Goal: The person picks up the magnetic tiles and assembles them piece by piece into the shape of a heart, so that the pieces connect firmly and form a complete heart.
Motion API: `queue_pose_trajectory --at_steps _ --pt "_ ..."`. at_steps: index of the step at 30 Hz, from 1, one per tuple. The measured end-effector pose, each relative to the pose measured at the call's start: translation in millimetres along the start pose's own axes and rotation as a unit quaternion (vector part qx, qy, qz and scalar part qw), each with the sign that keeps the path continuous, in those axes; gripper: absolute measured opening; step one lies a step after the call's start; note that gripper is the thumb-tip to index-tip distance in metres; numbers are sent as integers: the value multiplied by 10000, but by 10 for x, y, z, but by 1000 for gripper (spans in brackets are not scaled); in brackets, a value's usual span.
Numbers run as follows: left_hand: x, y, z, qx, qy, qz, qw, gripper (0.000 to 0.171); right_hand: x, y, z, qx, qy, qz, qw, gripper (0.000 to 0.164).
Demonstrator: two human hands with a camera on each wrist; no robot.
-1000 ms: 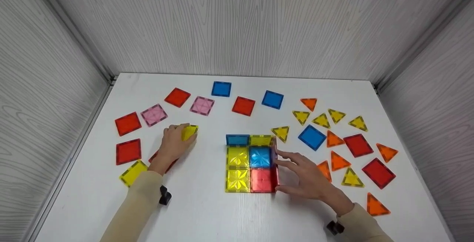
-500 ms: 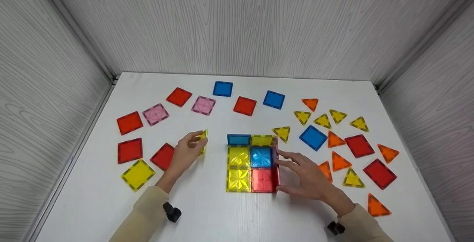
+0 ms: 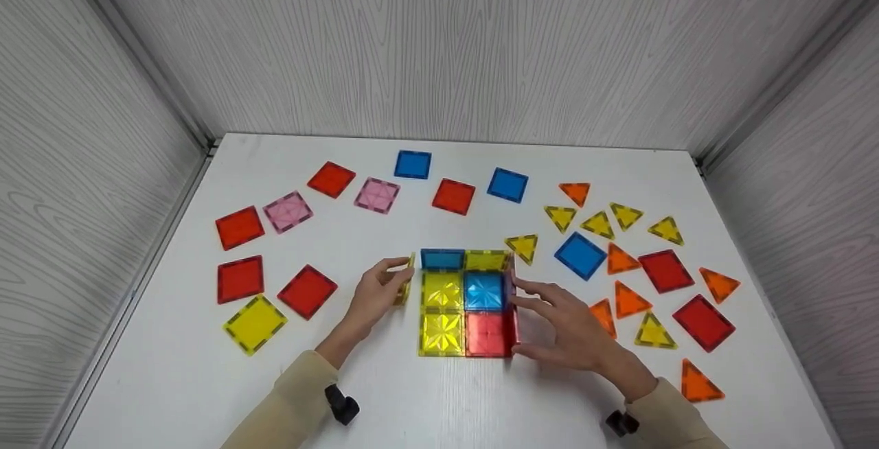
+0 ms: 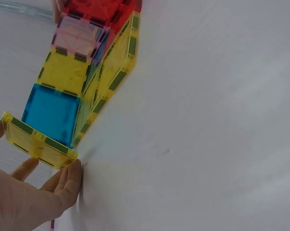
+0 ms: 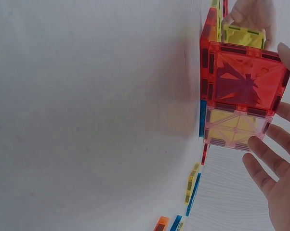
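Note:
My left hand [image 3: 371, 300] pinches a yellow square magnetic tile [image 4: 35, 146] by its edges. That tile stands on edge, just left of a half-built box of magnetic tiles [image 3: 442, 334], with a narrow gap between them. Four-square in layout, the box's floor is yellow, blue and red. Along its back stand a blue tile [image 3: 442, 259] and a yellow tile [image 3: 487, 260]. Its right wall has a red tile [image 5: 251, 79] and a pink tile [image 5: 234, 129]. Against this wall, my right hand [image 3: 566, 332] rests its spread fingertips.
Loose red, pink, blue and yellow squares lie left and behind, including a red square [image 3: 307, 291] and a yellow square [image 3: 255, 325]. Right of the box are several orange and yellow triangles, such as an orange triangle [image 3: 699, 382], plus a blue square [image 3: 580, 256].
My left hand has carried the yellow tile rightward from among the left-hand tiles to beside the box, turning it upright. My right hand has stayed at the right wall.

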State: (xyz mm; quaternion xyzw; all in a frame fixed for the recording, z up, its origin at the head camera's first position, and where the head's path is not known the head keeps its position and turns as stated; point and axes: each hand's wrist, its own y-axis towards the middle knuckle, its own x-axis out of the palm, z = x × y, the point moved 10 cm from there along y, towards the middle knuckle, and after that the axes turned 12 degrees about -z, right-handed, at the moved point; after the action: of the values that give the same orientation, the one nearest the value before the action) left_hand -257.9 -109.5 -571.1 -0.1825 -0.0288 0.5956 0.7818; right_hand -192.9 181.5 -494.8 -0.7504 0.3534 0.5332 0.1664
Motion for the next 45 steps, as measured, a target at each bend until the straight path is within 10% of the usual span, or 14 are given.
queue_pose_trajectory --at_steps 20,29,45 --pt "116 -1 66 140 192 -160 9996 50 4 -2 -24 7 -84 -18 10000 75" --pt "-410 -244 116 476 1594 392 9853 53 -4 -8 -19 6 15 -46 10000 73" --pt "-1257 -757 -154 349 3569 963 9285 68 13 -9 3 27 3 -53 10000 74"
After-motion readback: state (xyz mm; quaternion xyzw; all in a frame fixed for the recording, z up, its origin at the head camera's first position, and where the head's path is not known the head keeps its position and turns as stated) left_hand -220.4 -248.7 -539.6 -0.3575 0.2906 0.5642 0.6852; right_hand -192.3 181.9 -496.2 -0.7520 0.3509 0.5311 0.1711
